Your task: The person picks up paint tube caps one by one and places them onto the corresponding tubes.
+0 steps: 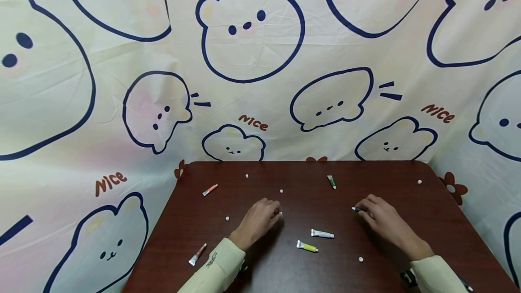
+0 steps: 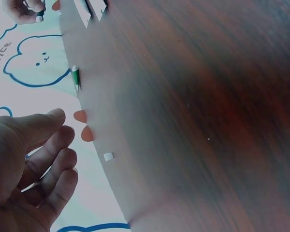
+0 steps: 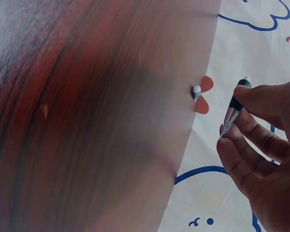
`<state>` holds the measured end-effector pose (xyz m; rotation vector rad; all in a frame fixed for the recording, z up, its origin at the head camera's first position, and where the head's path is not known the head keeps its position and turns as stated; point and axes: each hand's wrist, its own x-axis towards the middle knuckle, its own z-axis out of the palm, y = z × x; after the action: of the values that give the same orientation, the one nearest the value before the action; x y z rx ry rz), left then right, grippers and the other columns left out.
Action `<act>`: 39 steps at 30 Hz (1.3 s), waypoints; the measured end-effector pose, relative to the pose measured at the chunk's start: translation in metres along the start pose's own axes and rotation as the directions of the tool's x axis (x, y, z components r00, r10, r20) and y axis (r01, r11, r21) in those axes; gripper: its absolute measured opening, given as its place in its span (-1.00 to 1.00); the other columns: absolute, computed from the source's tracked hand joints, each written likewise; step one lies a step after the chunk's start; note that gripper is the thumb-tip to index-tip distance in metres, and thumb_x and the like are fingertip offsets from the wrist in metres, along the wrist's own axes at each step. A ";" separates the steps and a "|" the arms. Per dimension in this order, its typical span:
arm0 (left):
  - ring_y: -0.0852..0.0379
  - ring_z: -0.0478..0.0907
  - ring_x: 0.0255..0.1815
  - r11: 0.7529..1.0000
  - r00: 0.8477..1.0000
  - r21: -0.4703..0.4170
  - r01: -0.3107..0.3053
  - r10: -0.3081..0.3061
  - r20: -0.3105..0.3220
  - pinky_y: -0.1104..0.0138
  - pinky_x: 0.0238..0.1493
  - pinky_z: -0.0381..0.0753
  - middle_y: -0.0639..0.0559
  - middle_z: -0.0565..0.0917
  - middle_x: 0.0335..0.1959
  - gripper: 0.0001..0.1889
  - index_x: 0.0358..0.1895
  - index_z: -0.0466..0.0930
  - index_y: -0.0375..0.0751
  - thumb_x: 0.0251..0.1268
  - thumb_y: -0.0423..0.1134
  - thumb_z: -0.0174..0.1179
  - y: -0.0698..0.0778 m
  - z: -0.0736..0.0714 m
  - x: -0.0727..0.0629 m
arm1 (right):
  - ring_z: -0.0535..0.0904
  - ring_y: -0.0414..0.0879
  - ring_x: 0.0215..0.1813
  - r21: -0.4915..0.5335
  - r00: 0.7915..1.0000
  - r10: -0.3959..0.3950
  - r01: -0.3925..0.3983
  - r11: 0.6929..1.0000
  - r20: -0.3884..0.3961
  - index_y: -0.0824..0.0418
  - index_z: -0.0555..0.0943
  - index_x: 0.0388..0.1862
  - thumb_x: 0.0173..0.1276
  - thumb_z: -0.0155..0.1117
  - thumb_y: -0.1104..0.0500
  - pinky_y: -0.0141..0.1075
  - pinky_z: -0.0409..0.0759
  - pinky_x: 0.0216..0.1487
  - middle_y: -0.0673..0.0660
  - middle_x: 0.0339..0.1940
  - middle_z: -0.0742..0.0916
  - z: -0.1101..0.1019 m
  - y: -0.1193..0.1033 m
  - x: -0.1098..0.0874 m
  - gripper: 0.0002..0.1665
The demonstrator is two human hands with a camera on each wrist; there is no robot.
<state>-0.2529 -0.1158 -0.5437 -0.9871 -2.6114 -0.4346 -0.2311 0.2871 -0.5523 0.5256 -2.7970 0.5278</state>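
My right hand [image 1: 384, 220] is above the right half of the table and pinches a dark paint tube [image 3: 237, 101] between thumb and fingers. A white tip shows at the tube's upper end. Over the middle, my left hand [image 1: 258, 221] has its fingers loosely bent, thumb close to the forefinger. A tiny white spot shows by its fingertips in the head view; I cannot tell whether it is held. A small white piece [image 1: 281, 191] lies beyond that hand. Between the hands, a light paint tube [image 1: 323, 234] and a yellow one [image 1: 307, 247] lie close together.
Farther back lie a green tube [image 1: 331, 182] and an orange tube [image 1: 210, 190]. A brown tube [image 1: 197, 254] is at front left. More white pieces [image 1: 360, 259] are scattered on the brown table [image 1: 277, 275]. A patterned cloth [image 1: 252, 103] hangs behind.
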 end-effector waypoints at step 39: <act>0.20 0.64 -0.22 1.000 1.000 -0.019 -0.019 0.020 0.023 0.37 -0.15 0.68 0.15 0.83 -0.23 -0.95 -0.14 0.77 -0.06 0.49 -0.21 0.45 0.017 0.006 0.013 | 0.51 -0.29 -0.21 -0.007 0.996 -0.088 0.087 0.996 -0.006 0.10 0.79 -0.11 0.38 0.58 0.29 -0.26 0.59 -0.24 -0.09 -0.19 0.66 0.015 -0.039 0.010 -0.83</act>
<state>-0.2516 -0.0939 -0.5412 -1.0290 -2.6207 -0.4455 -0.2273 0.2442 -0.5515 0.6405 -2.7537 0.5007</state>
